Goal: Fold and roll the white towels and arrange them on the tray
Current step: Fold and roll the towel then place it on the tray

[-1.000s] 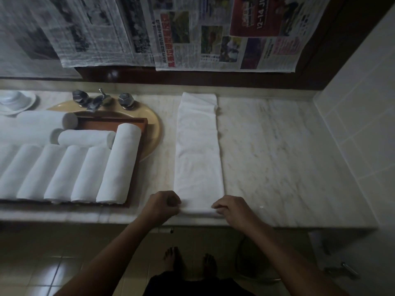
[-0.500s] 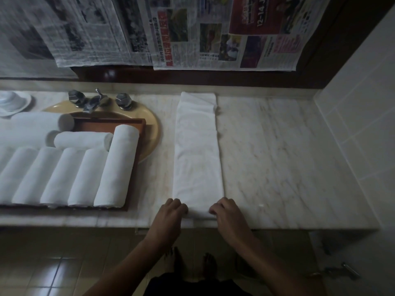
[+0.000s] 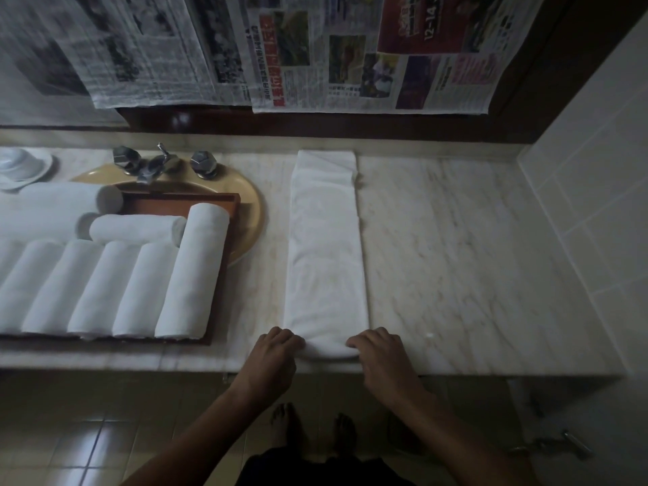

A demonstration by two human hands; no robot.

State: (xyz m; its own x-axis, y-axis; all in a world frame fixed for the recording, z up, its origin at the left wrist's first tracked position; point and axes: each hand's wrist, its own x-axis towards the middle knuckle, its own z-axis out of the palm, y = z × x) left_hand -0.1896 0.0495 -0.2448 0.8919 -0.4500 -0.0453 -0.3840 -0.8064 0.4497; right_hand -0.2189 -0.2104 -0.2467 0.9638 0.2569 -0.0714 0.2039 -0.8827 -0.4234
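A white towel (image 3: 325, 247), folded into a long narrow strip, lies on the marble counter and runs from the back wall to the front edge. Its near end is curled into the start of a roll. My left hand (image 3: 277, 349) grips the left side of that rolled end, and my right hand (image 3: 378, 349) grips the right side, fingers curled over it. To the left, a brown wooden tray (image 3: 224, 236) holds several rolled white towels (image 3: 193, 271) lying side by side, with more rolls across them at the back.
The tray sits over a yellow sink basin (image 3: 250, 212) with a chrome tap (image 3: 154, 163). A white dish (image 3: 21, 164) stands at the far left. Newspaper sheets (image 3: 315, 47) hang on the wall behind. A tiled wall (image 3: 596, 205) bounds the counter's right side.
Both hands shifted from pinching the flat near corners to curling over the near end, which has turned up into a small roll. The view tilted slightly.
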